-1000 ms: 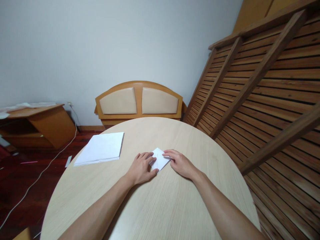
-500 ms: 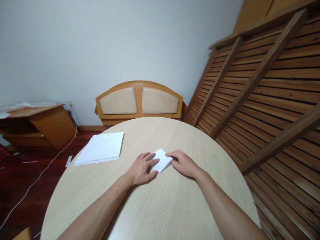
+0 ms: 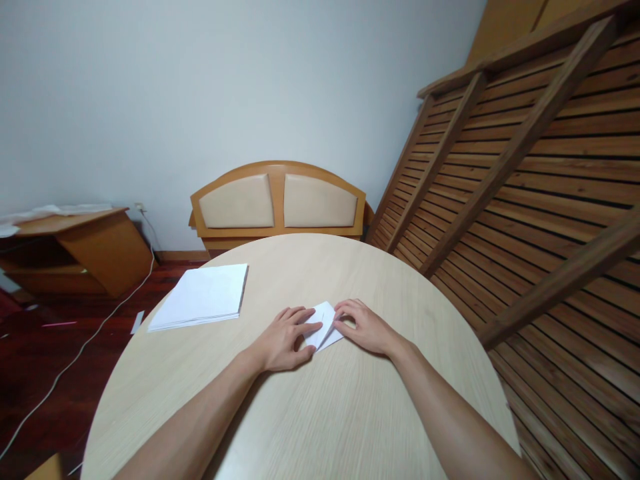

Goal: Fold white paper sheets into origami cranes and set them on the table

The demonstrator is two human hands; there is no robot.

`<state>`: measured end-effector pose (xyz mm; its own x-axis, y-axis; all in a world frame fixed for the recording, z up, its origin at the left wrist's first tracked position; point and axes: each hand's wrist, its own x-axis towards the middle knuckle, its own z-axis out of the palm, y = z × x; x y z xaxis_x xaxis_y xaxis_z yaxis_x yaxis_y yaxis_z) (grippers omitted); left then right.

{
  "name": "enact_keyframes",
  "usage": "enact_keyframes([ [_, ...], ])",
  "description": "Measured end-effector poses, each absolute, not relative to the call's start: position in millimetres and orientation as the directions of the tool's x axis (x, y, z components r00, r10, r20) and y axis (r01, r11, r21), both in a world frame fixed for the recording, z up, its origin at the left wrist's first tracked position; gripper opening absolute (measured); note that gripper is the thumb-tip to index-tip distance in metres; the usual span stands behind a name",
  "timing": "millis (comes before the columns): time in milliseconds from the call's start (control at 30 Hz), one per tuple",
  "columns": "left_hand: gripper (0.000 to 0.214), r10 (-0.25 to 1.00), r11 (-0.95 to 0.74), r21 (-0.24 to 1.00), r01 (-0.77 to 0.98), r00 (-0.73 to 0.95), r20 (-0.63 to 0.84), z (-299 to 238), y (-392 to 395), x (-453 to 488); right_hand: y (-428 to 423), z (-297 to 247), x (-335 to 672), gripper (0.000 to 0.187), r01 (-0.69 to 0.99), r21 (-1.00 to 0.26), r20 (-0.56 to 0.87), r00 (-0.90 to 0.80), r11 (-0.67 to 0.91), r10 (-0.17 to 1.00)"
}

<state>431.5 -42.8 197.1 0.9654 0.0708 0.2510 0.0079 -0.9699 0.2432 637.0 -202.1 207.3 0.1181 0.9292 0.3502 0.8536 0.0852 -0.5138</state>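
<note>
A small folded piece of white paper [image 3: 323, 325] lies on the round light-wood table [image 3: 310, 413] between my hands. My left hand [image 3: 283, 339] rests on the paper's left part, fingers stretched forward and pressing it flat. My right hand [image 3: 363, 325] sits at the paper's right edge, its fingers curled and pinching a flap that is lifted and turned inward. Both forearms lie across the table toward me.
A stack of white paper sheets [image 3: 203, 303] lies at the table's far left. Behind the table stands a padded wooden headboard [image 3: 278, 200]. A slatted wooden frame [image 3: 525, 173] leans at the right. A low wooden cabinet [image 3: 75, 250] and a white cable [image 3: 80, 347] are on the floor at left.
My right hand has folded the paper's right flap inward toward the middle, so the paper looks narrower. My left hand has stayed pressing on the paper.
</note>
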Motion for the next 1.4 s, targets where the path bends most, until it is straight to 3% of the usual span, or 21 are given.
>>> enact_keyframes([
  [567, 0.074, 0.035, -0.954, 0.298, -0.026, 0.98, 0.196, 194, -40, 431, -186, 186, 627, 0.014, 0.878, -0.474, 0.372, 0.261, -0.059, 0.891],
  [800, 0.055, -0.107, -0.946, 0.285, -0.153, 0.98, 0.169, 204, -45, 431, -184, 189, 624, 0.006, 0.881, -0.469, 0.399, 0.274, -0.062, 0.875],
  [1000, 0.044, -0.107, -0.944, 0.296, -0.144, 0.985, 0.137, 207, -49, 434, -177, 186, 630, 0.006, 0.877, -0.462, 0.413, 0.347, -0.134, 0.842],
  [1267, 0.046, -0.077, -0.955, 0.268, -0.126, 0.98, 0.185, 197, -47, 434, -184, 193, 627, 0.021, 0.924, -0.382, 0.417, 0.157, 0.016, 0.895],
  [1400, 0.044, -0.115, -0.956, 0.247, -0.161, 0.975, 0.191, 205, -48, 433, -186, 195, 626, 0.024, 0.931, -0.366, 0.389, 0.147, 0.007, 0.909],
])
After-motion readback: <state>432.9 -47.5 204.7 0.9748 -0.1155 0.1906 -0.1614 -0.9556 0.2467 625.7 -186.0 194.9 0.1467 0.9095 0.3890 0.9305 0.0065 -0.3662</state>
